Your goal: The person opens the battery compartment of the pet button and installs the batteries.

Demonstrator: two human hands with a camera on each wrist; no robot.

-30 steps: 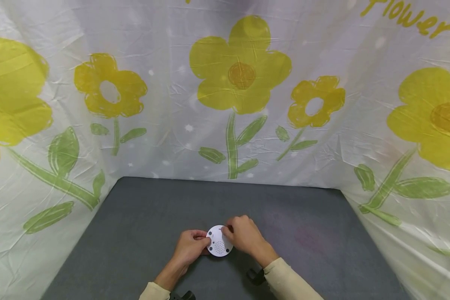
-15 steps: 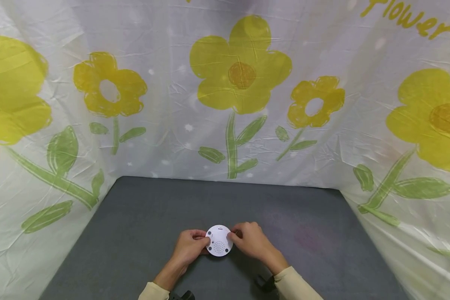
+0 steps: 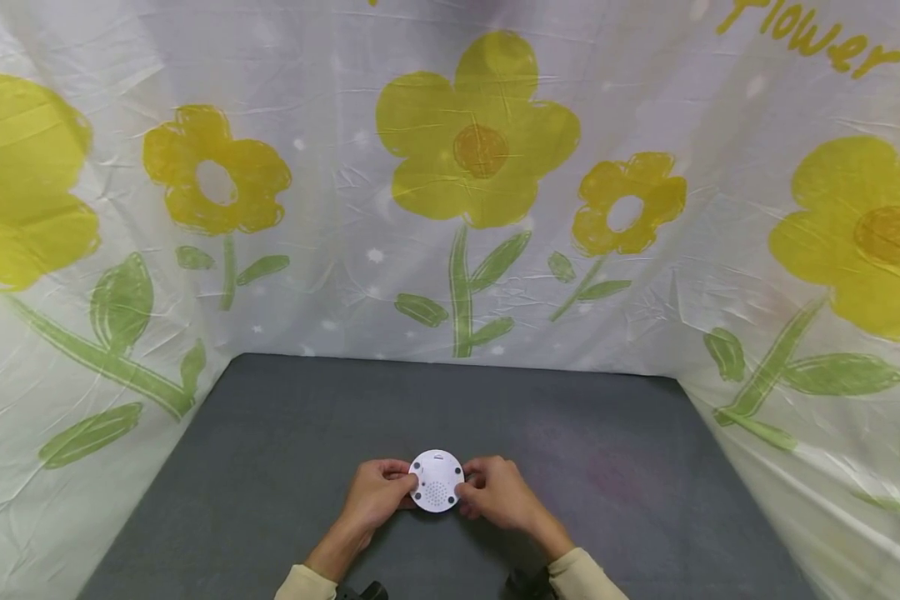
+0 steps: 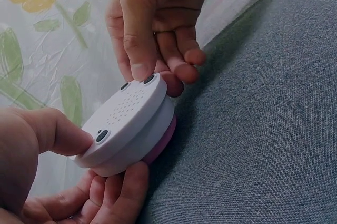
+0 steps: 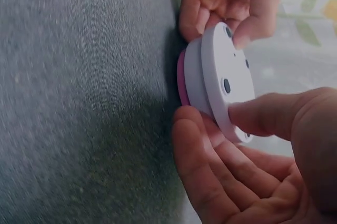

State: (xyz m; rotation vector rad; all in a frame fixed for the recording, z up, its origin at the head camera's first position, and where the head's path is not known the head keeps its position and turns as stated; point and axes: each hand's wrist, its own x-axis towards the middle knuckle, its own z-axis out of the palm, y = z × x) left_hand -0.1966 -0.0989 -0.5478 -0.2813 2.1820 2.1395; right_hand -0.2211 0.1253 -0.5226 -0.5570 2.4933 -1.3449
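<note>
A round white device [image 3: 436, 493] with small dark feet and a patch of speaker holes faces up between both hands. Its side is stepped, and a pink layer shows at its underside in the left wrist view. My left hand [image 3: 372, 495] pinches the left edge, thumb on the white face and fingers [image 4: 129, 187] beneath. At the opposite edge my right hand [image 3: 501, 493] pinches it likewise, its thumb [image 5: 263, 116] near one dark foot. In the right wrist view the device [image 5: 210, 71] is tilted close over the dark cloth.
A dark grey cloth-covered table [image 3: 330, 408] lies under the hands. White curtains with yellow flowers [image 3: 480, 150] hang behind it and along both sides. Dark wrist straps show below the hands at the cream sleeves [image 3: 305, 583].
My right hand has moved from the device's upper right face down to its right edge, uncovering a small slot near the top. The left hand keeps its hold.
</note>
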